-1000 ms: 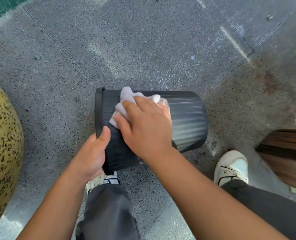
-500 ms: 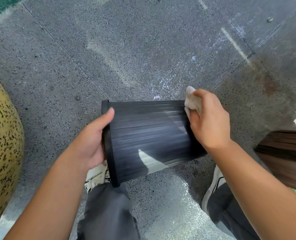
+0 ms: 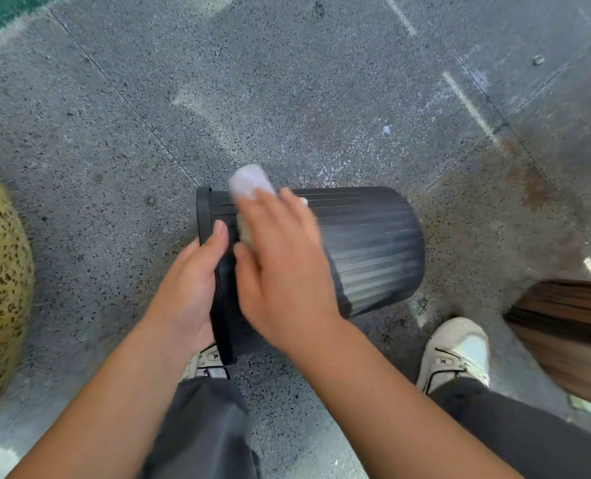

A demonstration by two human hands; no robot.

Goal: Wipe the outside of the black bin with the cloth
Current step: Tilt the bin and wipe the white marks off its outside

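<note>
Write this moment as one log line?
step: wiping | bin: on its side | left hand: steadying rim | right hand: pressing cloth near rim

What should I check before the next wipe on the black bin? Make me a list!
1. Bin lying on its side on the floor: ok, the black bin lies with its rim toward the left.
2. Bin held steady: ok, the left hand grips the rim end.
3. Cloth in hand: ok, the right hand presses the cloth against the ribbed side.
4. Cloth flat on the surface: cannot tell, it is blurred.
5. Side against the floor wiped: cannot tell, it is hidden.
6. Feet out of the way: ok, the right shoe is clear of the bin.
</note>
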